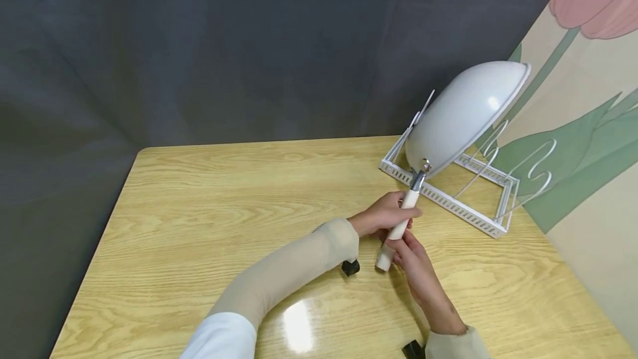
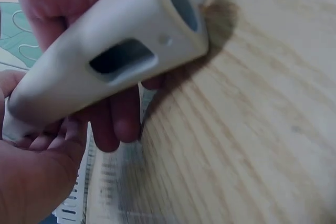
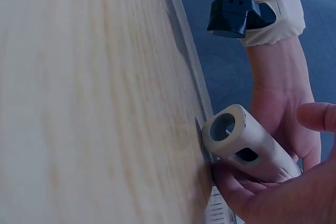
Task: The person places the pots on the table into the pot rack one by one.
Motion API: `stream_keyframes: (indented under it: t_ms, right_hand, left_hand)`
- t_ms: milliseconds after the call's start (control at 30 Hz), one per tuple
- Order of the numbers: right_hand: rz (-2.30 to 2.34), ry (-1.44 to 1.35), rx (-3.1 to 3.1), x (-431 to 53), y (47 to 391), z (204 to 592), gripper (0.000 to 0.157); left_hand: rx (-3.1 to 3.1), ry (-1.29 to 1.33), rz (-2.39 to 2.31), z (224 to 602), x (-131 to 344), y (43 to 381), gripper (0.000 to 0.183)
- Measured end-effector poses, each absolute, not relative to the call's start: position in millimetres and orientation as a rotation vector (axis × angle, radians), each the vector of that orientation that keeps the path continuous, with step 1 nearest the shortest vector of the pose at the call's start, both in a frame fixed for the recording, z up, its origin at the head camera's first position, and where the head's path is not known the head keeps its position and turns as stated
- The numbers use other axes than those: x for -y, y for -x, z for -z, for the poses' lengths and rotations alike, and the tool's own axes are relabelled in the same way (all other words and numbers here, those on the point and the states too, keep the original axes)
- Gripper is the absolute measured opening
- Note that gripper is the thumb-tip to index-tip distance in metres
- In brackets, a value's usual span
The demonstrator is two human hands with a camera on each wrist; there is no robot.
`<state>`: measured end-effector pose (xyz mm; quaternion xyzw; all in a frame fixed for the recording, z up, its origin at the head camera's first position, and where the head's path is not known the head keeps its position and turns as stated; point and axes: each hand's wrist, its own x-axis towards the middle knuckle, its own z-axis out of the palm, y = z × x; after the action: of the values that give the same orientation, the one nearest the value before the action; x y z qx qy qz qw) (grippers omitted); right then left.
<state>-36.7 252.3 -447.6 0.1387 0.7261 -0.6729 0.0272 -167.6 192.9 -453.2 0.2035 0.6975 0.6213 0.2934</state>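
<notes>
A white wok [image 1: 463,109] stands tilted on its edge in a white wire rack [image 1: 463,212], its rounded underside toward the left. Its cream handle [image 1: 399,230] slopes down toward me over the table. My left hand [image 1: 386,214] holds the handle's middle, thumb across the top. Closer to the handle's end, my right hand [image 1: 411,259] grips it from the right side. The handle's hollow end and side slot show in the left wrist view, with fingers curled beneath. In the right wrist view the handle end [image 3: 226,129] points toward the camera.
The wooden table [image 1: 224,209] spreads left of the rack and in front of it. Curved wire dividers [image 1: 540,162] rise at the rack's right part. A dark curtain [image 1: 249,54] hangs behind, and a wall with painted flowers [image 1: 593,181] stands at right.
</notes>
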Motion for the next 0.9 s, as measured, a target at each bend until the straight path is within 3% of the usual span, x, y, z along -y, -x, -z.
stream_keyframes:
  t_ms: [333,633,900]
  right_hand:
    - [2.048,-0.41,-2.267,-255,36,447,0.051]
    - [2.027,-0.346,-2.27,-260,34,446,0.05]
    - [1.969,-0.322,-2.304,-265,37,445,0.052]
  left_hand:
    - [-1.895,-0.651,-1.585,449,-180,173,0.021]
    - [-1.995,-0.717,-1.476,444,-166,179,0.043]
    - [-2.046,-0.84,-1.421,440,-145,184,0.042]
